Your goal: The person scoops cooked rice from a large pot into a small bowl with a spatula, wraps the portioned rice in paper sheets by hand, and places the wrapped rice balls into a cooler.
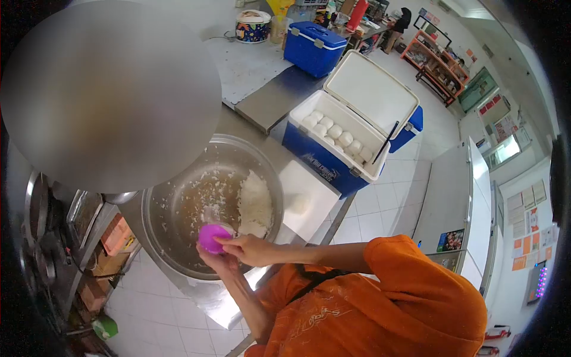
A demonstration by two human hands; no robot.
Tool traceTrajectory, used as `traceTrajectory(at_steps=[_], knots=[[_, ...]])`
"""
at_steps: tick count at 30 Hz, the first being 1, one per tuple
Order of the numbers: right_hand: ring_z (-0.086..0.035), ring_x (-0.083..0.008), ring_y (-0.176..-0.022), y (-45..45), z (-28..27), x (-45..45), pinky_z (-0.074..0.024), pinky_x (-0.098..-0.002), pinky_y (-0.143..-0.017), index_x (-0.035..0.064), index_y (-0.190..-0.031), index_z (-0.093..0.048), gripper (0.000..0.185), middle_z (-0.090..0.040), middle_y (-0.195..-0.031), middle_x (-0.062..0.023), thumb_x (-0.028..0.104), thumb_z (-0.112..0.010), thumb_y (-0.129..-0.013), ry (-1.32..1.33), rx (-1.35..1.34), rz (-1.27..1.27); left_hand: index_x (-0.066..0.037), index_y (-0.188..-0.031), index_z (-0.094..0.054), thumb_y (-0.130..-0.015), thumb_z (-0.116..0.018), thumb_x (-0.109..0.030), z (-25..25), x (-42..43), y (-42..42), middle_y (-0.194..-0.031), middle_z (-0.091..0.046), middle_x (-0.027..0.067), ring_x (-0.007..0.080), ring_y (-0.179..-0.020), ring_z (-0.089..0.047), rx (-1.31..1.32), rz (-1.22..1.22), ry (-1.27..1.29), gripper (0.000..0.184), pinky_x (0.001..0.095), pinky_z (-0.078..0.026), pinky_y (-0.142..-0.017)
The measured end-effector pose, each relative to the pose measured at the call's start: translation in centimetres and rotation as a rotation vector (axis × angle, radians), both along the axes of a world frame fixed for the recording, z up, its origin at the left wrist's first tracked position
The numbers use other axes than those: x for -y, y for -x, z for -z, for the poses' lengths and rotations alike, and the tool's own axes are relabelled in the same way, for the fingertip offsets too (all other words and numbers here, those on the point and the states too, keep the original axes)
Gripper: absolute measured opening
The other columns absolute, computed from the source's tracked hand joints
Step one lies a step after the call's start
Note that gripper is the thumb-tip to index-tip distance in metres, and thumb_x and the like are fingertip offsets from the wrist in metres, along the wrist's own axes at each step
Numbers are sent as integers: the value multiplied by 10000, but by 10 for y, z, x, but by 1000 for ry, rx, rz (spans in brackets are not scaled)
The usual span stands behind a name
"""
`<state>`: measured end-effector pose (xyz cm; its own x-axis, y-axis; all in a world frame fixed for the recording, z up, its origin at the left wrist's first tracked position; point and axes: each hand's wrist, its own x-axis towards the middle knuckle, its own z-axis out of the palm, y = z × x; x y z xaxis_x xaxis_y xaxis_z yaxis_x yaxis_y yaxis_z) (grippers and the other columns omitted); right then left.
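My left hand is wrapped around the underside of a small purple bowl, held over the near edge of a large metal basin. My right hand grips the same bowl from the right, its thumb or a finger lying across the purple surface. Something whitish shows at the bowl's far edge, too small to make out. In the basin, a mound of white rice lies along the right side, with loose grains scattered over the bottom. A pale rice lump sits on a white board right of the basin.
An open blue cooler box holding several white rounded lumps stands beyond the board. Behind it is a closed blue cooler and a patterned pot. Shelves with trays are at left. A person stands far back.
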<state>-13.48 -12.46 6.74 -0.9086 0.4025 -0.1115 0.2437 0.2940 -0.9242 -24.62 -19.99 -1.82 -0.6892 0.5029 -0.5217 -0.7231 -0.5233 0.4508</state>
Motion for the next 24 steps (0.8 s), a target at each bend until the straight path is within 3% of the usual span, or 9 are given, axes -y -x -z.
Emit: traceTrajectory(at_steps=[4,6,8,13,19,21,22,23,24], knots=[[-697,-268,-829,-3,-22,2,-518,-363,-788,187,-1470,-484,429,-705,-1012,-211,268,-498,-1048,40,89,-112,-71,-1193,-621,-988,-405,-403,-17,4,-11,-1082,-686,89,250,-948,-690,-22,27,-144,446,400,-591,-811],[-694,-284,-911,-7,-33,2,-515,-373,-832,144,-1456,-493,426,-692,-1067,-232,265,-495,-1047,75,34,13,-67,-1203,-621,-984,-404,-391,-14,13,0,-1097,-686,92,251,-980,-687,-79,100,-248,447,403,-588,-830],[-691,-299,-992,-8,-48,-1,-512,-382,-875,100,-1442,-502,428,-680,-1121,-252,262,-492,-1045,108,-26,106,-50,-1211,-615,-977,-415,-371,-38,4,4,-1129,-678,108,259,-1031,-675,-94,70,-137,445,407,-575,-866],[-644,-501,-915,-14,-34,1,-518,-506,-828,119,-1451,-477,430,-663,-979,-313,249,-470,-1041,-68,23,114,-44,-1221,-593,-972,-382,-319,-43,-5,2,-1150,-660,130,284,-1041,-665,-107,54,-37,428,444,-578,-851],[-671,-440,-956,-21,-35,10,-520,-489,-861,96,-1410,-522,421,-665,-1039,-301,255,-493,-1021,14,187,117,-15,-1202,-612,-983,-397,-382,-67,-15,-15,-1098,-682,148,281,-1024,-669,-72,77,22,479,423,-554,-892],[-654,-395,-1058,-30,13,-4,-508,-443,-938,81,-1351,-578,379,-654,-1148,-276,227,-504,-1009,-235,26,-2,-18,-1205,-614,-984,-438,-400,-85,-19,-22,-1110,-675,147,276,-1047,-655,-171,92,50,475,424,-531,-921],[-638,-333,-1127,-31,17,-24,-486,-400,-990,84,-1306,-616,360,-653,-1233,-221,253,-521,-1002,-481,-26,-176,-48,-1232,-592,-1012,-374,-369,-88,-17,-22,-1126,-660,87,255,-1046,-654,-156,123,140,446,421,-536,-928],[-659,-273,-1073,-22,-27,-36,-492,-378,-972,103,-1325,-614,396,-688,-1193,-167,340,-509,-1024,85,304,-129,-52,-1248,-579,-1014,-386,-365,-71,-14,-21,-1151,-647,85,258,-1080,-635,-141,94,122,436,428,-518,-953],[-660,-244,-1014,-25,-30,-41,-513,-358,-913,99,-1341,-603,423,-698,-1107,-138,371,-486,-1038,169,289,-76,-56,-1264,-566,-1016,-398,-361,-56,-17,-15,-1176,-633,82,260,-1114,-616,-156,73,63,427,435,-500,-979]])
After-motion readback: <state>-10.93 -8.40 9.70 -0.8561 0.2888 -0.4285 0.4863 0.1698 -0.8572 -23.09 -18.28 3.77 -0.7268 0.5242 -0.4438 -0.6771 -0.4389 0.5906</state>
